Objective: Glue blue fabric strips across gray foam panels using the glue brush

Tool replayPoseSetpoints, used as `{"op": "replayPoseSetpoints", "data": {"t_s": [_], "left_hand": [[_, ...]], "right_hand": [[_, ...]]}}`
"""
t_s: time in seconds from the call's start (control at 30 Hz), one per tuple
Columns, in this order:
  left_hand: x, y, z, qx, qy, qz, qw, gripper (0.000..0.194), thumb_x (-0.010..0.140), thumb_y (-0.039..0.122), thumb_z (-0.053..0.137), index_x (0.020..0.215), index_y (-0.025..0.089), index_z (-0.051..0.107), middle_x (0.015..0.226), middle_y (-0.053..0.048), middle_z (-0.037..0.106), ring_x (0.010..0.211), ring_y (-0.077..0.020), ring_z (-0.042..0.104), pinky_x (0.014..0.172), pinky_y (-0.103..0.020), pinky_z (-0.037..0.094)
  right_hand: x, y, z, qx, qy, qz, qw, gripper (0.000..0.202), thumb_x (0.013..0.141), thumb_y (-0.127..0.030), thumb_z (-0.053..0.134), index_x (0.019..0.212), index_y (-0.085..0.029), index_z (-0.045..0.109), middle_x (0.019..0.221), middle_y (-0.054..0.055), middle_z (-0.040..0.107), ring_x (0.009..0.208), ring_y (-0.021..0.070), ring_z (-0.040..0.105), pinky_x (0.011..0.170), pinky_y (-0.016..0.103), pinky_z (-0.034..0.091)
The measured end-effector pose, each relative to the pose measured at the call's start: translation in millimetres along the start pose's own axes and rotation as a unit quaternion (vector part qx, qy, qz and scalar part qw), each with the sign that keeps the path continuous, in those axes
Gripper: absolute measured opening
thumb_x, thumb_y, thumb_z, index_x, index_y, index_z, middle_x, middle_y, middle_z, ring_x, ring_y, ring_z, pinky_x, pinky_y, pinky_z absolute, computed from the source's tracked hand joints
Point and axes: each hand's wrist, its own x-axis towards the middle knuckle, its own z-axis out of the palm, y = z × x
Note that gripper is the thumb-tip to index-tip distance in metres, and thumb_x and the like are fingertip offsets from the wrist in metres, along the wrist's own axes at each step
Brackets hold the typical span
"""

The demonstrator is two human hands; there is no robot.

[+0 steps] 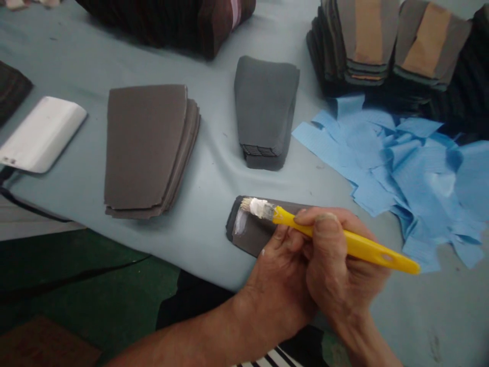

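Observation:
A yellow-handled brush is gripped in my right hand, its bristles coated in white paste. The bristle tip rests at the left end of a dark grey fabric piece, where a white smear shows. My left hand presses on that piece near the table's front edge, its fingers bent and partly hidden behind my right hand. Beyond the piece lies a stack of dark grey folded fabric. To the left is a stack of brown-grey panels.
Light blue strips lie heaped at the right. Behind them stand fabric bundles with tan bands. A dark bundle sits at the back, and a white device with a cable lies left on the pale table.

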Motion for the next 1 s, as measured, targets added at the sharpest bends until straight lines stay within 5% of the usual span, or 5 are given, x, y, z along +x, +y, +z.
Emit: {"op": "replayPoseSetpoints", "data": {"t_s": [0.17, 0.4, 0.57, 0.83, 1.0], "left_hand": [[-4, -7, -13.8, -0.03, 0.017, 0.033, 0.999, 0.057, 0.109, 0.043, 0.049, 0.154, 0.007, 0.052, 0.152, -0.015, 0.065, 0.147, -0.0291, 0.056, 0.131, -0.046, 0.038], [4, -13, -14.9, 0.043, 0.034, 0.064, 0.996, 0.056, 0.111, 0.037, 0.039, 0.152, 0.001, 0.053, 0.162, -0.02, 0.054, 0.15, -0.0368, 0.054, 0.123, -0.051, 0.039], [3, -12, -13.0, 0.054, 0.039, 0.071, 0.995, 0.058, 0.112, 0.04, 0.039, 0.152, 0.001, 0.053, 0.163, -0.023, 0.053, 0.151, -0.0383, 0.052, 0.125, -0.051, 0.033], [2, -16, -12.3, 0.077, 0.016, 0.09, 0.993, 0.062, 0.109, 0.038, 0.046, 0.158, 0.0, 0.045, 0.166, -0.024, 0.048, 0.157, -0.0386, 0.043, 0.13, -0.051, 0.028], [3, -15, -14.3, 0.082, 0.014, 0.095, 0.992, 0.061, 0.108, 0.037, 0.047, 0.156, -0.001, 0.046, 0.164, -0.026, 0.05, 0.156, -0.0395, 0.044, 0.13, -0.05, 0.025]], "right_hand": [[8, -12, -18, 0.139, 0.149, 0.029, 0.978, 0.036, 0.1, -0.048, 0.068, 0.075, -0.022, 0.069, 0.06, -0.005, 0.055, 0.046, 0.0079, 0.05, 0.044, 0.02, 0.038], [11, 8, -100, 0.064, 0.242, 0.007, 0.968, 0.043, 0.1, -0.058, 0.07, 0.078, -0.021, 0.068, 0.061, -0.005, 0.055, 0.046, 0.0072, 0.05, 0.043, 0.02, 0.034], [-7, 39, -130, 0.032, 0.253, 0.041, 0.966, 0.046, 0.105, -0.056, 0.064, 0.075, -0.02, 0.066, 0.051, -0.008, 0.043, 0.041, 0.0065, 0.039, 0.04, 0.02, 0.027], [-6, 49, -119, 0.101, 0.203, 0.058, 0.972, 0.048, 0.1, -0.052, 0.069, 0.065, -0.019, 0.062, 0.057, -0.005, 0.055, 0.038, 0.0051, 0.04, 0.035, 0.019, 0.025], [-11, 58, -124, 0.058, 0.142, 0.036, 0.987, 0.049, 0.104, -0.052, 0.061, 0.068, -0.02, 0.064, 0.051, -0.006, 0.047, 0.038, 0.0073, 0.038, 0.036, 0.021, 0.025]]}}
